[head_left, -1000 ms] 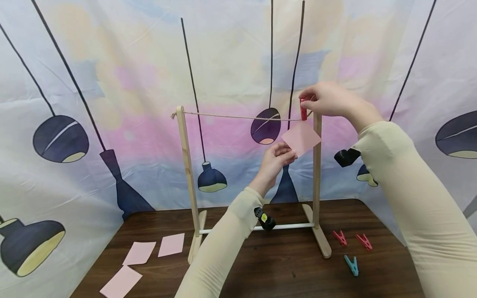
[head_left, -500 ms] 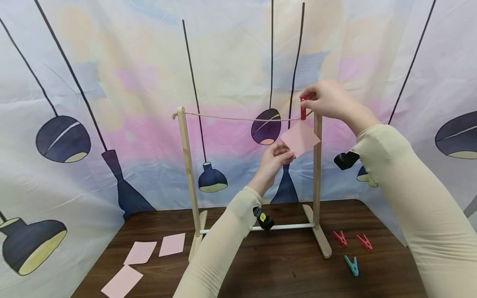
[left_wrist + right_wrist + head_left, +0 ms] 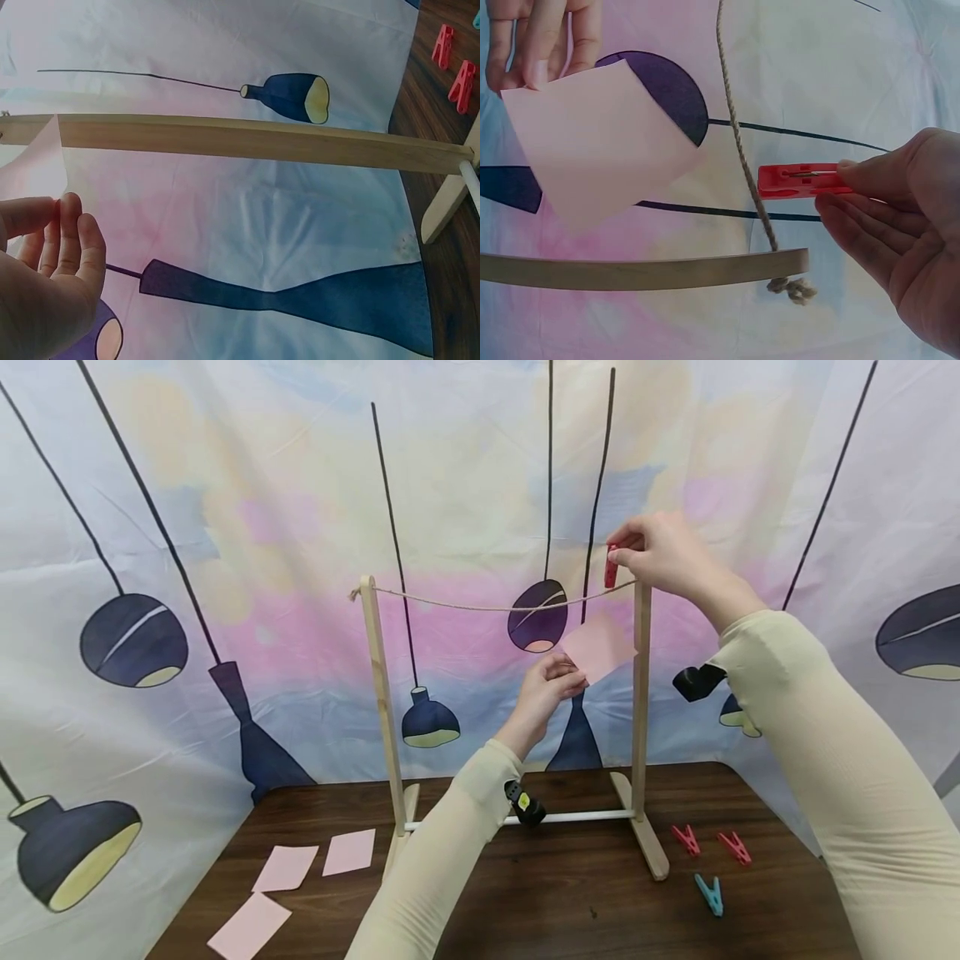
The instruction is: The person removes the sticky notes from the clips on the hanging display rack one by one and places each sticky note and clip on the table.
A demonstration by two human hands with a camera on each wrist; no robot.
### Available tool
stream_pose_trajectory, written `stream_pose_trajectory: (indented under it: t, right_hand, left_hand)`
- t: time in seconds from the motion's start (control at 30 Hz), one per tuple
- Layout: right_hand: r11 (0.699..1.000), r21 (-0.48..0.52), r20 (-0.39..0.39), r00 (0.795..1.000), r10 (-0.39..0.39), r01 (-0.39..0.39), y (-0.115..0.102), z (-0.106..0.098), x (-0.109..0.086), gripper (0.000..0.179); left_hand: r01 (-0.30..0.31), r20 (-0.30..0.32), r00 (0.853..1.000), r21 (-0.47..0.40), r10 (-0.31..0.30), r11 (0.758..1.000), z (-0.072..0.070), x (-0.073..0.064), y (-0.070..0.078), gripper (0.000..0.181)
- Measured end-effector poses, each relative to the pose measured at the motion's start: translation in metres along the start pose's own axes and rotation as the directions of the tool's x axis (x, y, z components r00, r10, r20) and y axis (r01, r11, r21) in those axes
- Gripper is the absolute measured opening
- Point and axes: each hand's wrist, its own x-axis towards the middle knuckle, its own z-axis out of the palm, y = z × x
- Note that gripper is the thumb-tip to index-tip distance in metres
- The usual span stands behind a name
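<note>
My left hand [image 3: 542, 693] pinches a pink square of paper [image 3: 598, 647] by its lower left corner, just below the rope near the right post. In the right wrist view the paper [image 3: 604, 142] lies apart from the rope [image 3: 739, 142], which runs between it and my right hand [image 3: 900, 225]. Thumb and fingers of that hand pinch a red clothespin [image 3: 799, 181], its tip right at the rope. In the head view the clothespin [image 3: 611, 567] points down, above the sagging rope [image 3: 480, 607]. The left wrist view shows only a corner of the paper [image 3: 37, 165] above my left hand [image 3: 60, 262].
A wooden frame with a right post [image 3: 641, 702] and a white bottom bar [image 3: 585, 816] stands on the dark table [image 3: 540, 893]. Several pink papers [image 3: 285, 868] lie at left. Two red clothespins [image 3: 686, 840] and a blue one [image 3: 708, 894] lie at right. A printed cloth [image 3: 465, 485] hangs behind.
My right hand has risen slightly with the clothespin, off the rope. The rope's low point has shifted toward the middle. My left hand has lowered the paper a little, leftward.
</note>
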Motion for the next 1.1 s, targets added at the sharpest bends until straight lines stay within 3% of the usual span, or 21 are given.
stream_pose_trajectory:
  t: [0.33,0.5,0.63,0.87,1.1]
  right_hand:
    - [0.999,0.027,-0.035,0.999,-0.021,0.022,0.003,-0.002,0.000,0.030]
    - [0.998,0.046,-0.035,0.999,-0.038,0.040,0.006,-0.004,-0.003,0.032]
    - [0.998,0.058,-0.029,0.999,-0.028,0.030,0.007,-0.010,-0.008,0.036]
    - [0.998,0.051,-0.074,0.997,-0.019,0.023,0.015,-0.025,-0.020,0.037]
    - [1.000,0.002,-0.072,0.997,0.028,-0.028,0.026,-0.040,-0.036,0.044]
  left_hand:
    - [0.023,-0.025,0.999,0.008,-0.023,1.000,-0.012,-0.002,-0.003,0.024]
    - [0.016,-0.015,1.000,0.060,-0.016,0.998,-0.029,-0.007,-0.003,0.027]
    - [0.019,-0.026,1.000,0.141,-0.016,0.990,-0.053,-0.017,0.001,0.025]
    - [0.035,-0.079,0.997,0.240,-0.017,0.970,-0.107,-0.037,0.016,0.023]
    - [0.047,-0.059,0.998,0.385,-0.026,0.922,-0.154,-0.078,0.046,0.019]
